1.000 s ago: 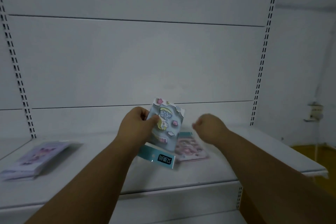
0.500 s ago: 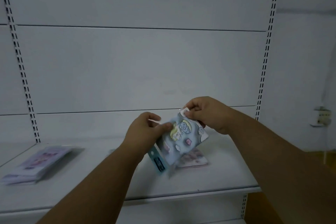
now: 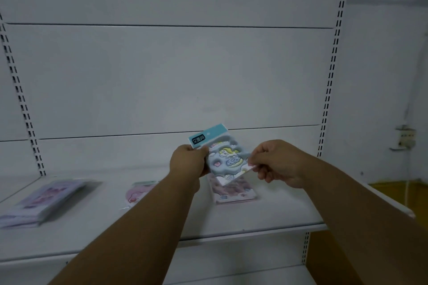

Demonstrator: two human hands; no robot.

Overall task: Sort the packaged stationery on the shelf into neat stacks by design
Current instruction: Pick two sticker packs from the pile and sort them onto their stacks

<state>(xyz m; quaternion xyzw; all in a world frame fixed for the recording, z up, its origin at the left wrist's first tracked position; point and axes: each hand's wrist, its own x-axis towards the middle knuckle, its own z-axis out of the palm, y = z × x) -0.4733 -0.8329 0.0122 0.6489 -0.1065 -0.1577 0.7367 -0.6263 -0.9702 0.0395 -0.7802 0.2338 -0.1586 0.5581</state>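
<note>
White metal shelving (image 3: 266,217) filled the frame as a person held a blue cartoon-print stationery pack (image 3: 225,159) at centre, above the shelf board. The left hand (image 3: 188,163) gripped the pack's left edge just below its teal header card, fingers curled round it; the right hand (image 3: 275,164) pinched its lower right corner. Directly beneath, partly hidden by the held pack, a pink-toned pack (image 3: 236,190) lay flat on the board. Left of centre, the left forearm covered part of a second pink pack (image 3: 136,193). At lower left, well apart, sat a lilac stack (image 3: 41,202) of packs. A wall socket (image 3: 405,139) showed at right.
</note>
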